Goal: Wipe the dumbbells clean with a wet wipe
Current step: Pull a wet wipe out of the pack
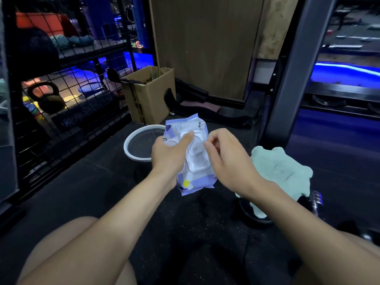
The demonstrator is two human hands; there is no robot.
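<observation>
You sit on a dark rubber gym floor (86,198), with a wire-mesh rack (61,83) to your left and a cardboard box (149,95) ahead. Your left hand (170,155) grips the wet wipe pack (193,161) from its left side, thumb lying on the white flip lid (197,153). The pack is held off the floor, its long axis running away from you. Your right hand (228,159) is touching or just beside the lid's right edge, fingertips pinched together; I cannot tell whether a wipe is caught between them. So the right hand draws the wipe and the left steadies. The dumbbell (315,200) lies low on your right, mostly hidden under a pale green cloth (281,171), nearer your right arm. A white-rimmed bowl (128,149) sits just beyond your left hand; open floor lies between your knees.
</observation>
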